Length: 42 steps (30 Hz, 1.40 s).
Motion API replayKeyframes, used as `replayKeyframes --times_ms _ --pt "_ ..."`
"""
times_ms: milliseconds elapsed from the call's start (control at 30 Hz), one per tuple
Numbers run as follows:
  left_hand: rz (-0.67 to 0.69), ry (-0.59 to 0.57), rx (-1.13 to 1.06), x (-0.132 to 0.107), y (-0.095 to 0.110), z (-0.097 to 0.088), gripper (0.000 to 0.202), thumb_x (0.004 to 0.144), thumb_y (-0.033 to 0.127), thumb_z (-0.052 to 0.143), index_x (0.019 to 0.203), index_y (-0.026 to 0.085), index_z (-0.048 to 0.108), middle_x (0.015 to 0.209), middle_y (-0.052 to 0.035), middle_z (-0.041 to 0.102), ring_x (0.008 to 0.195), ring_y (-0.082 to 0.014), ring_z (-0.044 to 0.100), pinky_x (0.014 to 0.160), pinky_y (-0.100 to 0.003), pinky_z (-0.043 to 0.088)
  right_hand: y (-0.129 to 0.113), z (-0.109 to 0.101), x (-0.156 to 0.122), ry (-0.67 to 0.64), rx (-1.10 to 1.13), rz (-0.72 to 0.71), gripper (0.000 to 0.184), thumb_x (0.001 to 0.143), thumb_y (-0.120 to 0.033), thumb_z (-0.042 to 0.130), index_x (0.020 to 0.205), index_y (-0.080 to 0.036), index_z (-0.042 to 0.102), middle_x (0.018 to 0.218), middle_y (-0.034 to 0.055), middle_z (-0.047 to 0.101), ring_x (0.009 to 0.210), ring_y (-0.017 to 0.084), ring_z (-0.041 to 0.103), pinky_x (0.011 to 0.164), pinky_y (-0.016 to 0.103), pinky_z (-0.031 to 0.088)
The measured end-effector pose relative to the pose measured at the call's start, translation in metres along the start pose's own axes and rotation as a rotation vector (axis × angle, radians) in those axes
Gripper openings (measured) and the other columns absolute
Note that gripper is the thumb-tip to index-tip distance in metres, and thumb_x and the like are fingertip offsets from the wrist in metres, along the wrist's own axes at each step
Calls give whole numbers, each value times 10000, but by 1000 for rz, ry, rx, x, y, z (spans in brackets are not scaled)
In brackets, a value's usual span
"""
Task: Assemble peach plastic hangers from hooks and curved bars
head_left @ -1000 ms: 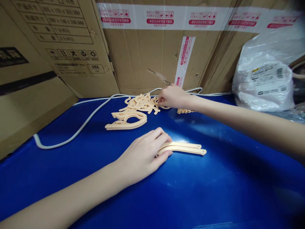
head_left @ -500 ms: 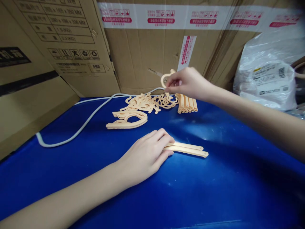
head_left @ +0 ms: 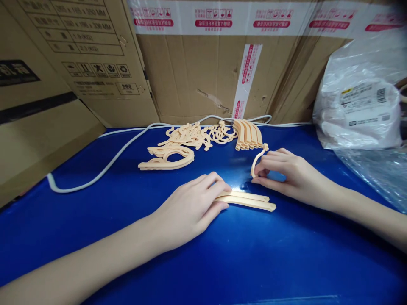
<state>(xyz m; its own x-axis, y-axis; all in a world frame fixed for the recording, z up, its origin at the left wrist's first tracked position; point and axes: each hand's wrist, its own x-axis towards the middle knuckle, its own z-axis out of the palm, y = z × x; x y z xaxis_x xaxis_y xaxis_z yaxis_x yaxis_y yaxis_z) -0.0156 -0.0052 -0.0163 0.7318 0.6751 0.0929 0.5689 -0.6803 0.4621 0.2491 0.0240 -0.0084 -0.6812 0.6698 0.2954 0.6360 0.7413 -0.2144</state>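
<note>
My left hand is closed over one end of two cream plastic hanger arms, which lie side by side on the blue tabletop. The gripped ends are hidden under my fingers. To the right, my right hand pinches a curved cream hanger hook between thumb and fingers, just above the table and apart from the arms. Beyond my left hand lie folded hangers, stacked together. Behind them are a heap of small cream pieces, a cluster of hooks and a row of hanger arms.
Cardboard boxes wall off the back and left of the table. A white cable loops along the left and back edges. At the right rear sits a clear plastic bag with a label, with more plastic film in front.
My right hand has come down and toward me from above the back piles, carrying the hook. My left hand still holds the two arms in nearly the same place.
</note>
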Motion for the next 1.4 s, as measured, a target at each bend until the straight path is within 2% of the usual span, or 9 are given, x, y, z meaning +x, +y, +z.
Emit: replayKeyframes --times_ms 333,833,1000,1233,1400 --pt "44 17 52 3 -6 3 207 999 290 411 1155 234 535 1134 -21 546 1010 -171 546 855 -307 425 10 5 -6 -64 22 7 153 968 -313 501 915 -209 601 869 -1 624 793 150 557 788 317 337" --pt "59 5 82 4 -6 2 234 999 293 402 1181 246 541 1153 -24 537 998 -170 550 847 -316 446 15 10 -8 -50 79 21 159 951 -338 539 933 -226 649 885 -3 654 806 152 573 788 316 343" --pt "74 15 82 4 -6 2 249 1003 308 400 1193 247 547 1158 -27 538 997 -164 556 844 -303 447 14 8 -7 -60 66 -4 203 951 -372 529 954 -231 675 898 15 666 819 170 587 784 334 345" --pt "74 19 77 2 -4 0 269 983 267 415 1213 250 553 1143 -31 545 894 -149 569 768 -284 451 12 6 -7 -60 44 -43 199 962 -343 515 961 -224 674 901 29 666 833 177 590 800 348 350" --pt "65 4 78 2 -3 0 262 979 267 413 1198 242 554 1130 -37 550 934 -163 562 791 -292 445 13 7 -7 -53 38 -68 196 961 -339 519 965 -223 677 911 21 667 832 168 593 786 337 343"
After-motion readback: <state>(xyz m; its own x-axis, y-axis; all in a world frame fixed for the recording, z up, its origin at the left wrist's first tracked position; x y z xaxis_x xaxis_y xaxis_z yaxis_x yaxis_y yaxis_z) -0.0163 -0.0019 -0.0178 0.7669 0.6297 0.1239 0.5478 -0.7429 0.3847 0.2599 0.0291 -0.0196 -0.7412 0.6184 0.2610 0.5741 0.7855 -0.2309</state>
